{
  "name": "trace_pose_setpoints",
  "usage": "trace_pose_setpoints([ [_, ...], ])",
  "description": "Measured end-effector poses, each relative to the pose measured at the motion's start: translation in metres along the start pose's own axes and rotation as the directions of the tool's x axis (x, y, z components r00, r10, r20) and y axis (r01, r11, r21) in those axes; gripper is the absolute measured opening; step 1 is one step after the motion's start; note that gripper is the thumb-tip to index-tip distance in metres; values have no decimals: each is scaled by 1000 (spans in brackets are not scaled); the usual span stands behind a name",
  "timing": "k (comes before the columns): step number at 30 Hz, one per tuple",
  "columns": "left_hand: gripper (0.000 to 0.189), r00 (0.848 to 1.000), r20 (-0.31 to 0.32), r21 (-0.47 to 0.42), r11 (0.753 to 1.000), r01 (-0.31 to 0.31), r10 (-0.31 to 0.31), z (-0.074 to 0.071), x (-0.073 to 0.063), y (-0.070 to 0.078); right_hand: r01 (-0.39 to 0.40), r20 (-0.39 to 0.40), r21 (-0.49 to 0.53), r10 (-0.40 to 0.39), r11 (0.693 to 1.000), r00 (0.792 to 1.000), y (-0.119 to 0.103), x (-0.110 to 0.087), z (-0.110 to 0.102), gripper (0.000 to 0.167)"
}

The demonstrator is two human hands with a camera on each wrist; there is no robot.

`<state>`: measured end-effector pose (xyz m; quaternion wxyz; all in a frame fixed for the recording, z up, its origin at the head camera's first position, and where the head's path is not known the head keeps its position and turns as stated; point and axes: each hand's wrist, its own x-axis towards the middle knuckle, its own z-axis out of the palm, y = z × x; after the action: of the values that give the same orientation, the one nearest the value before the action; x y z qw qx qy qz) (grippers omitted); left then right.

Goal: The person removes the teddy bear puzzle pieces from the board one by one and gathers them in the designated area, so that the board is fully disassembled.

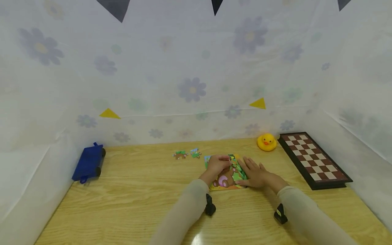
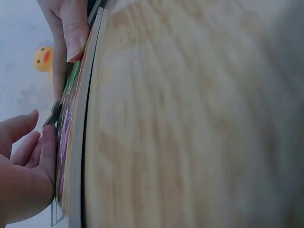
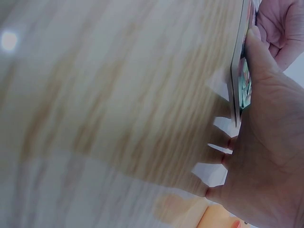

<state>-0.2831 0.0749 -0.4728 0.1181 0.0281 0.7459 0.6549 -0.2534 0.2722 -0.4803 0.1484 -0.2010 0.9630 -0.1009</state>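
A jigsaw puzzle (image 1: pixel 226 182) with a cartoon brown bear lies on the wooden table between both hands. Over its upper left part, my left hand (image 1: pixel 216 167) has bent fingers, with thumb and index tips close together. In the left wrist view, a small dark puzzle piece (image 2: pixel 55 113) tilts up from the puzzle surface at the left thumb (image 2: pixel 48 147); the other fingers partly hide the grip. My right hand (image 1: pixel 255 174) lies spread along the puzzle's right side, its thumb over the lower edge, as the right wrist view also shows with the hand (image 3: pixel 273 137) against the board's edge.
Loose puzzle pieces (image 1: pixel 180 155) lie beyond the puzzle to the left. A yellow rubber duck (image 1: pixel 266 142) sits at the back right, beside a brown and white checkered board (image 1: pixel 312 158). At the far left is a blue toy cart (image 1: pixel 88 163). White flowered cloth (image 1: pixel 190 112) walls the table.
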Motion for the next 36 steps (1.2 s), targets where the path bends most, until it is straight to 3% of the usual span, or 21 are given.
trace_pose_setpoints([
  [6,22,999,-38,-89,995,32,-36,6,1,-2,-2,2,2,2,1000,1000,2,0,3,106],
  [15,17,995,-93,-78,997,24,-31,12,3,-3,-7,-9,-27,7,1000,1000,4,1,5,105],
  [25,18,992,-127,-107,994,7,-20,11,3,-2,-8,21,6,8,1000,1000,-14,-8,-12,98],
  [36,20,992,-95,-242,969,55,-80,6,3,-4,-5,31,-14,6,1000,999,-10,-7,-8,101],
])
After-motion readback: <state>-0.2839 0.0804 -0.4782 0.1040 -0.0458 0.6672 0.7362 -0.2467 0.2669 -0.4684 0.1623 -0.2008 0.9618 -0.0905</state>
